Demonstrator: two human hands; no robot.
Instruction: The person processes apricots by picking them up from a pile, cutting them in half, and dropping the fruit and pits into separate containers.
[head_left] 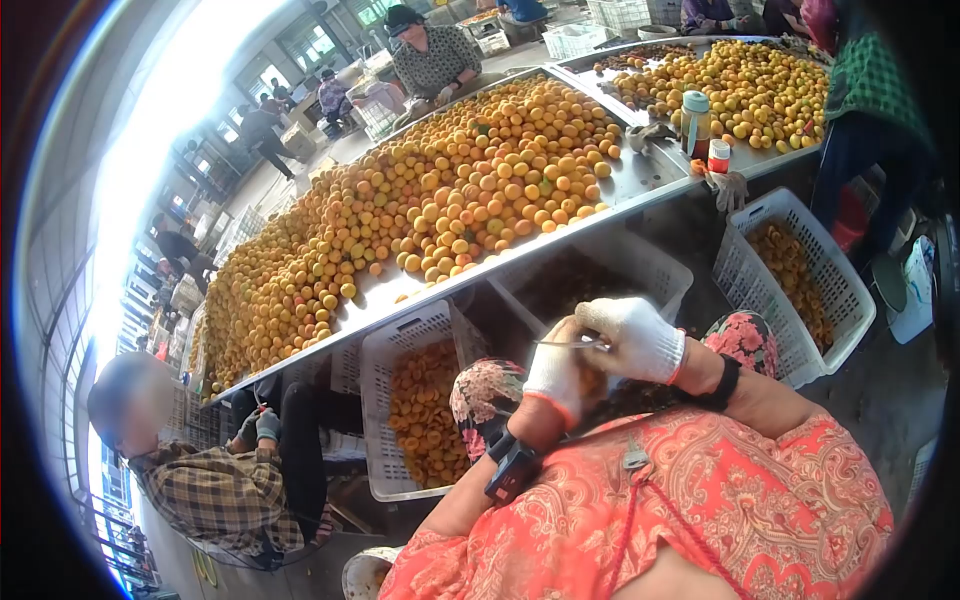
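My right hand, in a white knitted glove, is closed around a small knife with a thin metal blade pointing left. Close against it, my left hand, gloved too, has its fingers curled. Whatever it grips is hidden between the two hands; an orange-brown blur shows just below them. Both hands are above my lap, in front of a white crate with dark contents. Beyond stands a metal table heaped with whole apricots.
White crates of apricot halves stand at left and right. A bottle, a red-and-white jar and a glove are on the table edge. A co-worker in plaid sits at left; another person works across the table.
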